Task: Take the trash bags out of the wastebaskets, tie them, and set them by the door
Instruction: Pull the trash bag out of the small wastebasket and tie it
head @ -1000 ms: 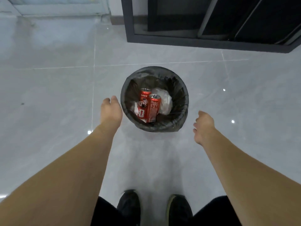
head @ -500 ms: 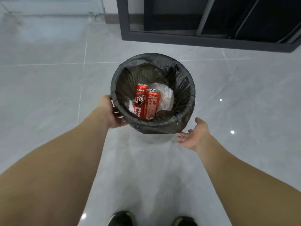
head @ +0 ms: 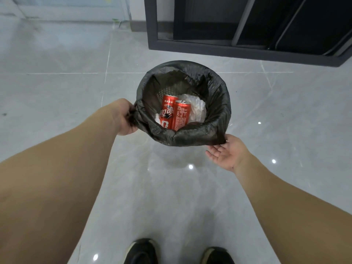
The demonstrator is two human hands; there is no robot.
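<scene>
A round wastebasket lined with a black trash bag stands on the grey tiled floor in front of me. Inside lie two red drink cans and crumpled white paper. The basket itself is almost wholly covered by the bag; a bit of mesh wall shows inside. My left hand grips the bag's folded rim at the left side. My right hand is palm up with straight fingers at the bag's lower right edge, its thumb touching the hem.
A dark metal frame or shelf base stands on the floor just behind the basket. A pale door or panel runs along the far left. My two black shoes are at the bottom edge.
Both hands came in from beside the basket. My left hand has taken hold of the bag's left rim and bunched it. My right hand has turned palm up under the right edge.
</scene>
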